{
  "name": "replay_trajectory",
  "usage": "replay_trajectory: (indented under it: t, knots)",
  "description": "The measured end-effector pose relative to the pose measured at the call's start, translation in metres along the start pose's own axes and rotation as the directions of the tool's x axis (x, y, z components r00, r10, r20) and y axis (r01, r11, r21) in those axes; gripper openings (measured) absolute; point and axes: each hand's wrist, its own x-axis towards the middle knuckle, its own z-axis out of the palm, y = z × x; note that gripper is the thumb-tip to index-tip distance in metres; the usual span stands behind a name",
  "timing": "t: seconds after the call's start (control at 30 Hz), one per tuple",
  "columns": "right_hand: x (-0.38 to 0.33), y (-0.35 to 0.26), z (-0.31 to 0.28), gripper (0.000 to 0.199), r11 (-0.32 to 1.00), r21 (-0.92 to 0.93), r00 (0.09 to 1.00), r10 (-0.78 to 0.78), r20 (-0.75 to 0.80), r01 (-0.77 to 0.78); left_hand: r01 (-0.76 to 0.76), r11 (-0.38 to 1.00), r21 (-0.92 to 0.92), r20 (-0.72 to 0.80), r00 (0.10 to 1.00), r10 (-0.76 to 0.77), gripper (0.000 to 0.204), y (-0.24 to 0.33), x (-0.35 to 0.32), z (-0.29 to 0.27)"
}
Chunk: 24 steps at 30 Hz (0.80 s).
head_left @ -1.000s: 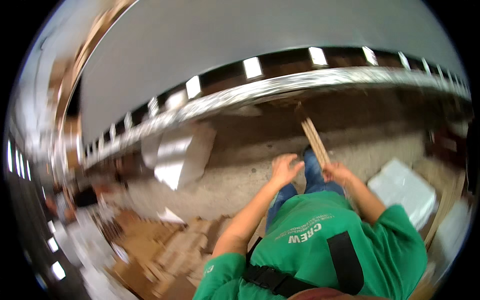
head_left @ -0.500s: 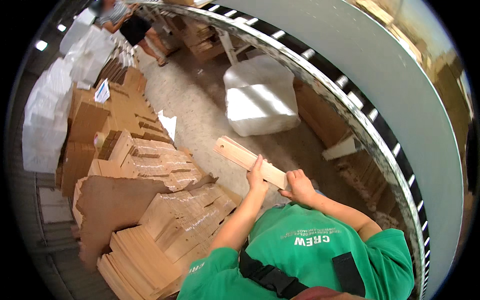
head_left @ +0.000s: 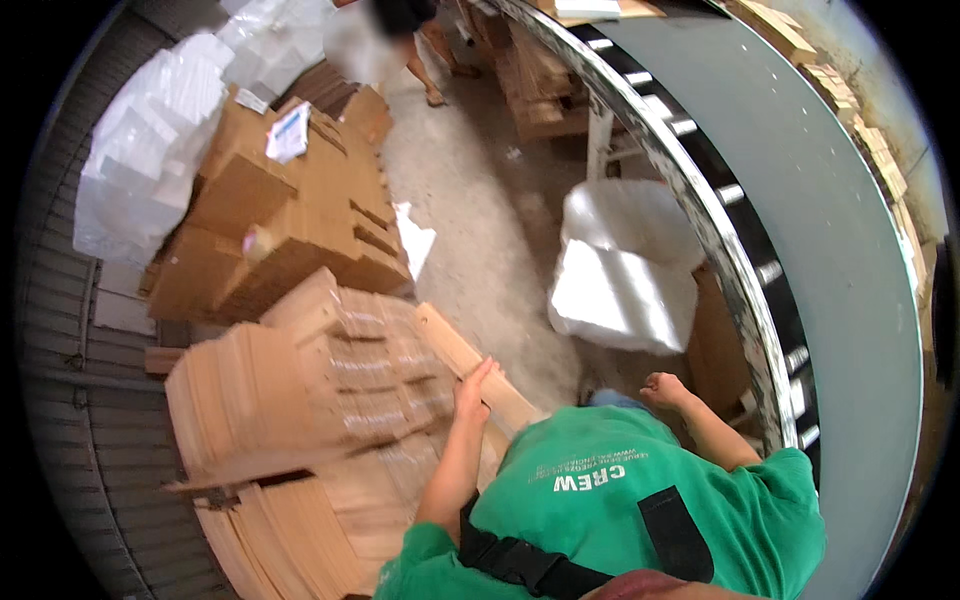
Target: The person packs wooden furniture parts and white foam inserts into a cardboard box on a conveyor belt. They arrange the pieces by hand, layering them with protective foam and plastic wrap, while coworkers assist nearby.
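My left hand is wrapped round a pale wooden slat with a small hole near its far end. The slat slants from the edge of the stacked wood back toward my green shirt, which hides its near end. Whether it is one slat or several together I cannot tell. Well off to the right, my right hand is away from the slat, its fingers curled in and nothing visible in them. Beside my left arm lie stacked wooden pieces, with several bundles of slat ends facing up.
Brown cardboard is piled beyond the wood, with clear plastic-wrapped bundles at its left. A wrapped white block rests on the concrete floor. A roller conveyor curves along my right. Another person's legs show far ahead.
My right hand has let go of the slat and moved right. My left hand has carried the slat left and nearer, against the stacks. The view has turned left.
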Motion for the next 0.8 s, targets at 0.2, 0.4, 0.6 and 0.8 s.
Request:
replay_trajectory:
  t: [0.2,0.4,0.6,0.8]
  knots:
    - [0.124,-0.225,-0.103,0.054,0.869,0.143,0.881,-0.467,-0.082,0.474,-0.243,0.97,-0.034,-0.098,0.966,0.238,0.049,0.094,0.077,0.05]
    - [0.212,-0.439,-0.161,0.077,0.62,-0.05,0.621,-0.784,-0.001,0.783,-0.314,0.949,-0.039,-0.048,0.949,0.312,0.057,0.199,0.206,0.138]
    - [0.294,-0.523,-0.253,0.083,0.795,-0.022,0.795,-0.606,0.034,0.606,-0.324,0.944,0.065,0.071,0.945,0.319,0.051,0.307,0.299,0.231]
    - [0.394,-0.56,-0.359,0.092,0.779,-0.104,0.749,-0.624,-0.222,0.618,-0.203,0.979,-0.02,0.203,0.958,0.202,0.046,0.392,0.405,0.344]
